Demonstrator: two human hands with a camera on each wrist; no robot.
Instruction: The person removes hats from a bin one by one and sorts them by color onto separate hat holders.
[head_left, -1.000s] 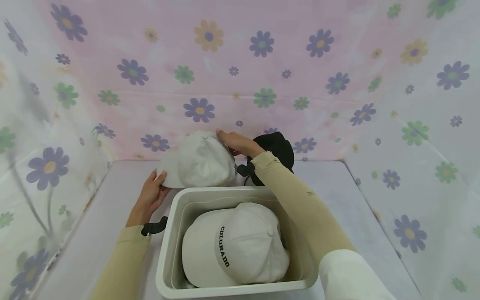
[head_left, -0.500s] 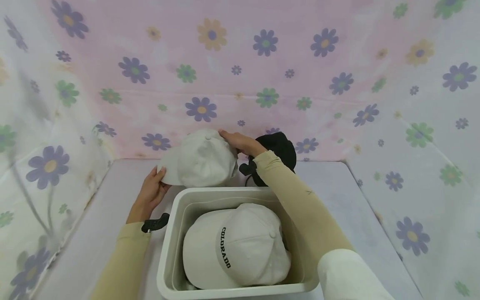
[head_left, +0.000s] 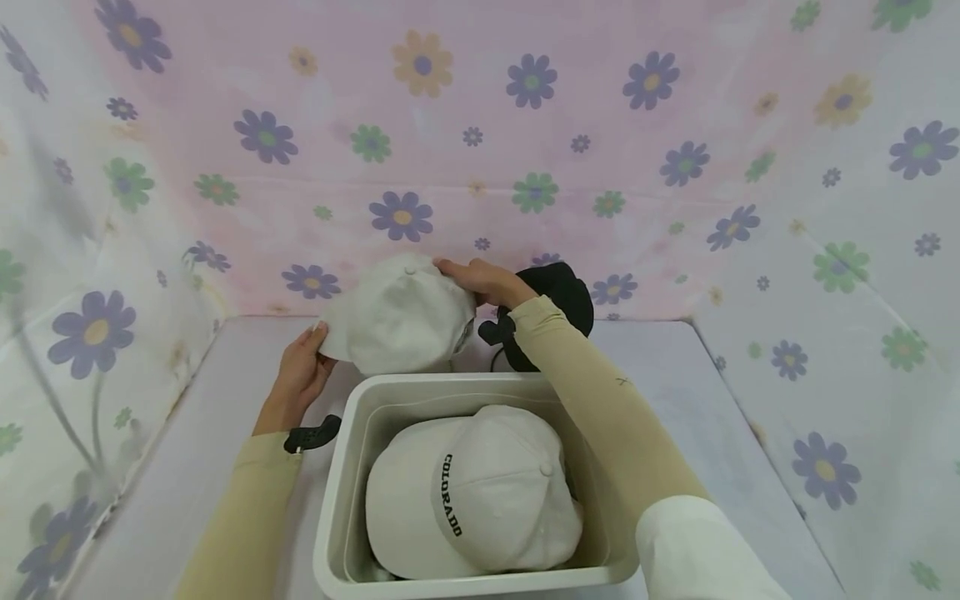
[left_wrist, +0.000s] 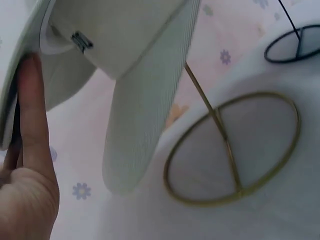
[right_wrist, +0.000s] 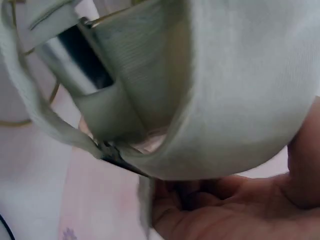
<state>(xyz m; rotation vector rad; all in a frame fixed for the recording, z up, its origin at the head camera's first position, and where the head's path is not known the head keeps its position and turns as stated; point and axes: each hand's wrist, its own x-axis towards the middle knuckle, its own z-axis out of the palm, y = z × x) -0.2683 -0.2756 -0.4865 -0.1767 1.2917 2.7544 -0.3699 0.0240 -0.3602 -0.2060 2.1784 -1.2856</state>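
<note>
A plain off-white baseball cap (head_left: pixel 405 321) is held between my two hands behind the bin. My left hand (head_left: pixel 302 367) pinches its brim at the left, thumb on top. The left wrist view shows the fingers (left_wrist: pixel 34 120) flat along the brim's underside. My right hand (head_left: pixel 491 282) grips the back of the crown on the far side. In the right wrist view the back strap's metal buckle (right_wrist: pixel 82 60) shows beside the back opening. A gold wire stand (left_wrist: pixel 225 137) with a ring base stands under the cap.
A white plastic bin (head_left: pixel 480 382) in front holds a cream cap (head_left: pixel 498 492) lettered COLORADO. At the right, a black cap (head_left: pixel 562 296) is partly hidden by my right arm; a black wire ring base (left_wrist: pixel 300 42) shows nearby. Flowered cloth walls (head_left: pixel 480 167) enclose the table.
The off-white cap has risen slightly and its brim end has tilted up and to the left. My left hand has gone up with it; the bin and its cap have stayed put.
</note>
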